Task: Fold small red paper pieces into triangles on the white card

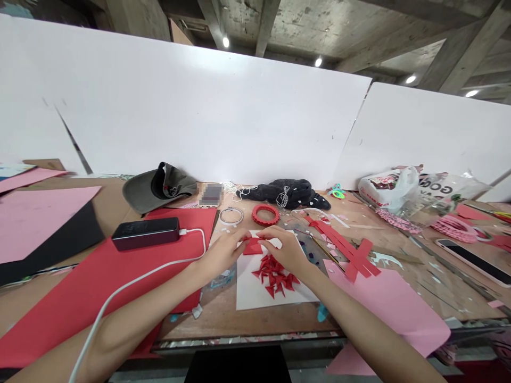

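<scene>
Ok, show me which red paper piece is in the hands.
The small red paper piece held between the left hand and right hand, above the heap of folded red pieces on the white sheet.

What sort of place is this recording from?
Probably a paper-craft workshop: a wooden workbench holds cut red paper pieces and pink paper sheets, with scraps scattered about, under a bare concrete ceiling.

Black letters reading "GOG" stand on the white plastic bag (447, 186).
</scene>
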The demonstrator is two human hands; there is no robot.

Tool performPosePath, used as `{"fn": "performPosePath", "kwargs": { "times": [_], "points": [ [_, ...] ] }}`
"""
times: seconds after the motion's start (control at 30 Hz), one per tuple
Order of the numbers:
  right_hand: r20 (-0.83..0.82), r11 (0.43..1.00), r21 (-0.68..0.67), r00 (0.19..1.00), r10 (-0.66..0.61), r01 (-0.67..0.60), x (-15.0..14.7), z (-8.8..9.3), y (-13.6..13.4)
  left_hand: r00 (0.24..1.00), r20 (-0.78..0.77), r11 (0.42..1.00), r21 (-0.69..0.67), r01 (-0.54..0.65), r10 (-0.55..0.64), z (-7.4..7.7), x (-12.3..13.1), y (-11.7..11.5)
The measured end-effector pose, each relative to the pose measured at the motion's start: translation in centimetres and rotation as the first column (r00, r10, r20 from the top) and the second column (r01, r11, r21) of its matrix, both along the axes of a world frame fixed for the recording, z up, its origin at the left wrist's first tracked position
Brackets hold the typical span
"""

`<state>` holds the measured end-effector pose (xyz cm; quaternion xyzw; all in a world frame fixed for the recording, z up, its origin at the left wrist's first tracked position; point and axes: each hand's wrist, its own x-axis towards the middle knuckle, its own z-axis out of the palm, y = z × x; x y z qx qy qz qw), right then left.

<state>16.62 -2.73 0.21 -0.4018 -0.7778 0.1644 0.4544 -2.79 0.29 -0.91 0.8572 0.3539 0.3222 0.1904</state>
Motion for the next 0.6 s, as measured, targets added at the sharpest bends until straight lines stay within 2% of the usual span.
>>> {"fn": "performPosePath", "kwargs": {
  "times": [0.1, 0.2, 0.27, 0.33, 0.4, 0.5, 0.6],
  "points": [
    [-0.063, 0.999, -0.036, 0.998, 0.025, -0.027, 0.0, 0.0, -0.1, 0.971, 0.23, 0.965, -0.233, 0.122, -0.067, 0.8, 0.4, -0.4],
    [-0.093, 0.999, -0.019, 0.995, 0.026, -0.027, 0.0, 0.1, -0.2, 0.914, 0.402, 0.828, -0.491, 0.269, -0.059, 1.4, 0.7, -0.5],
    [-0.048, 0.998, 0.033, 0.998, 0.047, -0.046, 0.0, 0.2, -0.3, 0.89, 0.453, 0.731, -0.593, 0.339, -0.046, 1.6, 0.6, -0.4],
    [-0.003, 0.994, 0.063, 0.996, 0.089, -0.088, 0.0, 0.3, -0.4, 0.873, 0.486, 0.675, -0.635, 0.376, -0.029, 1.7, 0.5, -0.4],
    [-0.016, 0.994, 0.036, 0.995, 0.101, -0.1, 0.0, 0.4, -0.4, 0.853, 0.522, 0.653, -0.646, 0.395, 0.001, 1.7, 0.4, -0.4],
    [-0.116, 0.992, -0.12, 0.993, 0.026, -0.04, 0.0, 0.4, -0.4, 0.829, 0.557, 0.635, -0.654, 0.41, 0.039, 1.6, 0.3, -0.4],
    [-0.138, 0.966, -0.257, 0.99, -0.007, -0.029, 0.1, 0.2, -0.2, 0.831, 0.554, 0.633, -0.66, 0.405, 0.046, 1.4, 0.4, -0.4]
  ]
}}
